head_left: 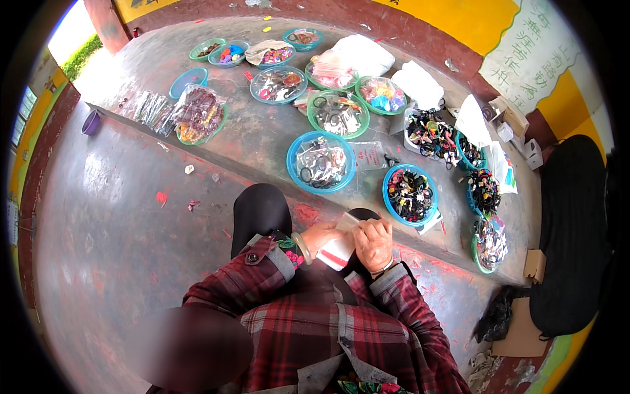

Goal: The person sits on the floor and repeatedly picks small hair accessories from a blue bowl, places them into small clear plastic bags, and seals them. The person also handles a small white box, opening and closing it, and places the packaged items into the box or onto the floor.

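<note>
Over my lap, both hands grip a small plastic bag (pixel 337 252), whitish and translucent with a red stripe along its near end. My left hand (pixel 319 236), with a pale bangle at the wrist, is closed on its left side. My right hand (pixel 373 243) has its fingers curled together at the bag's upper right edge; their tips are partly hidden. Beyond my knees, on the raised step, stand a blue basin (pixel 293 176) of bagged hair ties and another blue basin (pixel 388 205) of dark hair ties with small coloured pieces.
Several more basins of small goods stand on the step, among them a green basin (pixel 362 131). A white sack (pixel 367 55) lies behind them. At the right are a black cover (pixel 569 236) and cardboard (pixel 520 331). A purple bucket (pixel 90 123) stands far left. The step's edge (pixel 216 163) crosses ahead.
</note>
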The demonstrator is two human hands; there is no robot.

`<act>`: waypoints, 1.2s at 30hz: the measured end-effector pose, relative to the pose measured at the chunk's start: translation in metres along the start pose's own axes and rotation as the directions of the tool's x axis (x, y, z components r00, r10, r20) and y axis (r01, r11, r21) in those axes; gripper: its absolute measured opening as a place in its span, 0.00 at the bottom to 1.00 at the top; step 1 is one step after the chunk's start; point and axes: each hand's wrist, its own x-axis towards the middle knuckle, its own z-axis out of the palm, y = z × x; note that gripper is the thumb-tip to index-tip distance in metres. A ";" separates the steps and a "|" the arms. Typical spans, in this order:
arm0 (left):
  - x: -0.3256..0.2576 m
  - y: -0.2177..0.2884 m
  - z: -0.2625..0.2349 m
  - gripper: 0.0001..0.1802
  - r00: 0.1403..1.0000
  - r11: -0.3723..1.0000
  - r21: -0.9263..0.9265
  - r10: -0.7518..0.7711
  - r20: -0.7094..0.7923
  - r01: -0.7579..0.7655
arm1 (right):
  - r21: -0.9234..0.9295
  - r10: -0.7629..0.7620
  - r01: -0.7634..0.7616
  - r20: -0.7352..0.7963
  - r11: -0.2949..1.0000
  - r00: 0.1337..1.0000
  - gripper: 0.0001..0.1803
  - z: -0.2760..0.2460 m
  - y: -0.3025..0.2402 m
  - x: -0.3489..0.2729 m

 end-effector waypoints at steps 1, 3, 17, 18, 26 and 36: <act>0.001 -0.001 -0.001 0.13 1.000 1.000 -0.003 0.003 -0.007 -0.003 | 0.017 -0.012 0.012 0.000 1.000 1.000 0.12 0.001 0.000 -0.001; 0.001 -0.001 -0.001 0.13 1.000 1.000 -0.008 0.025 -0.017 -0.025 | 0.057 0.000 0.000 -0.005 0.998 1.000 0.10 0.001 -0.001 -0.001; 0.002 -0.003 -0.005 0.13 0.986 0.982 0.139 0.111 0.126 -0.128 | 0.645 0.583 -0.605 0.290 0.467 0.759 0.04 0.018 0.009 -0.012; 0.003 -0.004 -0.006 0.14 0.984 0.979 0.144 0.125 0.125 -0.143 | 0.686 0.597 -0.623 0.335 0.376 0.729 0.04 0.020 0.010 -0.014; 0.003 -0.002 -0.007 0.15 0.983 0.991 0.092 0.082 0.163 -0.098 | 0.566 0.566 -0.600 0.264 0.565 0.781 0.02 0.017 0.011 -0.013; -0.002 0.006 0.001 0.18 0.982 0.999 0.035 0.027 0.186 -0.034 | 0.633 0.666 -0.704 0.378 0.321 0.643 0.02 0.013 0.004 -0.008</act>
